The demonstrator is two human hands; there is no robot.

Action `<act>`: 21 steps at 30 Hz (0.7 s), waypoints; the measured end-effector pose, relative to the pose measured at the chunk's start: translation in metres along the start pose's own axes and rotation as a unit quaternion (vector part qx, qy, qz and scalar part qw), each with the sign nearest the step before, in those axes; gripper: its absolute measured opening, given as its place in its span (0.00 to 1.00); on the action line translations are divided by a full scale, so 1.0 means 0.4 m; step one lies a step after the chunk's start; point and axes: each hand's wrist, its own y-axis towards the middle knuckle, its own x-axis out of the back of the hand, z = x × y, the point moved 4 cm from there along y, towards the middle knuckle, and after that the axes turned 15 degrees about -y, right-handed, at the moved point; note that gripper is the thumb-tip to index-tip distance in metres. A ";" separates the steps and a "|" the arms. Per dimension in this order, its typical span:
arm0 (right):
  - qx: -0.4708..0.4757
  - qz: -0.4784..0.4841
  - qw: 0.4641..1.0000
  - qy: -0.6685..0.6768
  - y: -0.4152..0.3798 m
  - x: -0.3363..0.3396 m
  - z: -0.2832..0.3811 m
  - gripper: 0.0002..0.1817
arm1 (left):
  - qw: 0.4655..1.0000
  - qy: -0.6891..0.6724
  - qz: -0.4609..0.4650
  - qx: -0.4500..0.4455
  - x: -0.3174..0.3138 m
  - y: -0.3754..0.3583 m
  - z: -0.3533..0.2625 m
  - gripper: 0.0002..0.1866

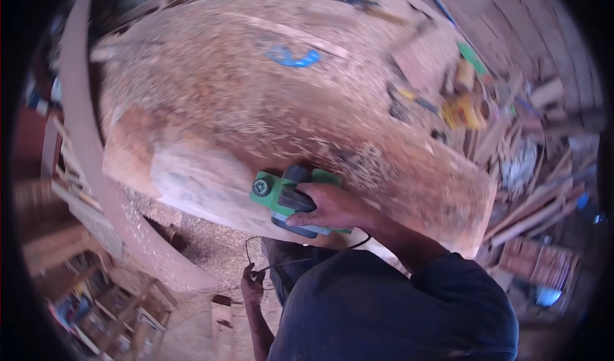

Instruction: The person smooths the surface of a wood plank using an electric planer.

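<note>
My right hand (332, 206) is wrapped round the handle of a green and black electric hand planer (273, 191), which rests on a broad wooden slab (441, 195) close to its near edge. Low on the left, beside my leg, my left hand (252, 282) has its fingers closed on the thin black power cord (248, 249). The cord loops from there across my front toward the planer. Left of the planer, part of the slab's surface looks pale, while the rest is reddish brown. Shavings (368, 163) lie scattered over the slab beyond the planer.
A blue plastic piece (293, 56) and a wooden strip (294, 33) lie among shavings at the back. A yellow container (464, 111) stands to the right, near scrap wood. Stacked bricks or blocks (536, 265) are at far right. A long curved board (137, 239) runs along the left.
</note>
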 end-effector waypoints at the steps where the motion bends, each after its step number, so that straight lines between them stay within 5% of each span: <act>1: -0.006 -0.006 1.000 -0.003 -0.074 0.013 -0.033 0.43 | 0.999 0.018 0.029 -0.021 -0.034 -0.016 -0.041 0.29; 7: -0.136 -0.067 0.988 -0.030 -0.569 0.042 -0.214 0.42 | 0.935 0.202 0.204 -0.208 -0.254 -0.131 -0.284 0.30; 9: -0.199 -0.088 0.975 -0.039 -0.713 0.029 -0.261 0.43 | 0.926 0.213 0.232 -0.207 -0.325 -0.147 -0.382 0.22; 11: -0.274 -0.106 0.955 -0.039 -0.842 0.007 -0.305 0.44 | 0.938 0.187 0.272 -0.109 -0.391 -0.133 -0.463 0.15; 13: -0.358 -0.104 0.926 -0.066 -0.935 -0.024 -0.347 0.44 | 0.936 0.114 0.301 -0.142 -0.494 -0.155 -0.590 0.14; 14: -0.398 -0.099 0.908 -0.079 -0.970 -0.039 -0.367 0.45 | 0.923 0.190 0.292 -0.164 -0.547 -0.168 -0.662 0.15; 17: -0.438 -0.135 0.884 -0.093 -1.039 -0.092 -0.400 0.45 | 0.862 0.192 0.300 -0.360 -0.724 -0.188 -0.797 0.15; 21: -0.439 -0.178 0.879 -0.059 -1.030 -0.146 -0.402 0.45 | 0.743 0.276 0.362 -0.491 -0.967 -0.203 -0.865 0.23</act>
